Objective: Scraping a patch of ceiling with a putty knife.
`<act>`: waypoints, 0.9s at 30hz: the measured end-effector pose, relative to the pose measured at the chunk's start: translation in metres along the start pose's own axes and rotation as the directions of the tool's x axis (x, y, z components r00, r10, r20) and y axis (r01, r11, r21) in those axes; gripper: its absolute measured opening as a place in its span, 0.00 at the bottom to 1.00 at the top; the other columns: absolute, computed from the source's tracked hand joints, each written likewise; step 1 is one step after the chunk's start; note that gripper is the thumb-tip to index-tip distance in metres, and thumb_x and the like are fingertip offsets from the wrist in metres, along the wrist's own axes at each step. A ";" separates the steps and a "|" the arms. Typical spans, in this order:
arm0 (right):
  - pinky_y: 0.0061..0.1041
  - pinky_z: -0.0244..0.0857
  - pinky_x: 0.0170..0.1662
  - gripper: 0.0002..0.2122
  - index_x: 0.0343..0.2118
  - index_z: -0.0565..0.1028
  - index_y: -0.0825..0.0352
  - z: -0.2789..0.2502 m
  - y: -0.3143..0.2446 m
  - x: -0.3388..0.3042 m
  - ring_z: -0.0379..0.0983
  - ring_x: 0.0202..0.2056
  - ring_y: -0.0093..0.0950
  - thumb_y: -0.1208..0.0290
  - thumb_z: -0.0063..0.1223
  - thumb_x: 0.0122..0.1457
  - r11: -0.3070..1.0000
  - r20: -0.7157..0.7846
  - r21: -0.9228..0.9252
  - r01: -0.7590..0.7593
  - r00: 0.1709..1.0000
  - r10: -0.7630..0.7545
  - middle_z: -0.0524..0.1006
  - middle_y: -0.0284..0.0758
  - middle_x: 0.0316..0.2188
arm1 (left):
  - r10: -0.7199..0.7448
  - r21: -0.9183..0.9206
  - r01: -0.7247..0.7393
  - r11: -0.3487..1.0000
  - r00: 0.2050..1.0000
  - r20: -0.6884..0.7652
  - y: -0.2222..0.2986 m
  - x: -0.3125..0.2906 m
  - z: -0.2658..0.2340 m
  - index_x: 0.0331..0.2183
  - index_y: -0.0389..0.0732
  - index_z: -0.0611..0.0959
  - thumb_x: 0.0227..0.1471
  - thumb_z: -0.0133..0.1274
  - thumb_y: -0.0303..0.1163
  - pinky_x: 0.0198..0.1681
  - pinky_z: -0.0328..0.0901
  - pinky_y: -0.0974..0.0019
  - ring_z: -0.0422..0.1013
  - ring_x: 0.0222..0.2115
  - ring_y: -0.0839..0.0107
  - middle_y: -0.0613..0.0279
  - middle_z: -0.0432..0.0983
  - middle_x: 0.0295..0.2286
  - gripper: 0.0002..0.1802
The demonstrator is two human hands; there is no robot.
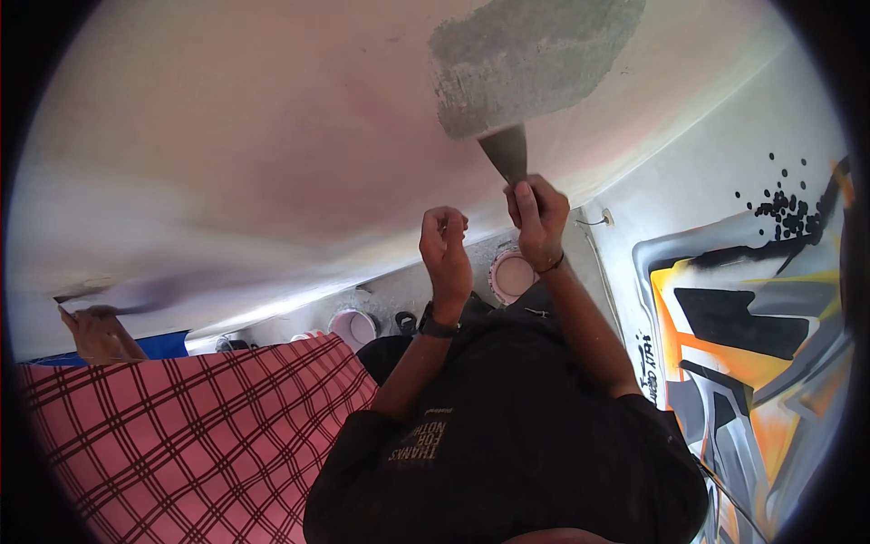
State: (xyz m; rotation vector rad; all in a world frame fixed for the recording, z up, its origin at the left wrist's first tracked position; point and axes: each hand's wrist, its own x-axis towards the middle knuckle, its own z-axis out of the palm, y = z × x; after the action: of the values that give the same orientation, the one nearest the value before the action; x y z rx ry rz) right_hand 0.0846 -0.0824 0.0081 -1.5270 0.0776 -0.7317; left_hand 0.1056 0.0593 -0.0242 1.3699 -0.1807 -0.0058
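Note:
My right hand (541, 220) is closed round the handle of a putty knife (506, 152). The broad dark blade points up, its edge against or very near the lower border of a rough grey patch of filler (535, 63) on the pale wall (299, 154). Lower and to the left, my left hand (446, 257) is raised close to the wall, a dark band on its wrist. Its fingers curl inward, and whatever they may hold is hidden.
At far left another person's hand (98, 335) holds a dark-edged tool against the wall; their pink plaid shirt (199, 426) fills the lower left. Buckets (512, 276) stand on the floor by the wall. A socket with a cable (607, 218) and a painted mural wall (743, 317) are at right.

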 end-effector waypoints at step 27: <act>0.25 0.65 0.38 0.09 0.40 0.71 0.71 0.018 0.007 0.000 0.68 0.34 0.21 0.71 0.39 0.66 0.997 0.058 0.074 -0.032 0.998 0.028 0.75 0.36 0.30 | 0.144 -0.190 -0.123 0.974 0.985 0.098 0.066 0.055 0.083 0.28 0.34 0.75 0.68 0.39 0.41 0.24 0.63 0.72 0.68 0.19 0.78 0.57 0.77 0.24 0.22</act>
State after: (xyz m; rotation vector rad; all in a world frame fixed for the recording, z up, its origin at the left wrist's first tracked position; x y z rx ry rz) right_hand 0.0960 -0.0682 0.0036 -1.4716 0.0299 -0.6596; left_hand 0.1424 -0.0143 0.0628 1.1724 -0.3573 0.0141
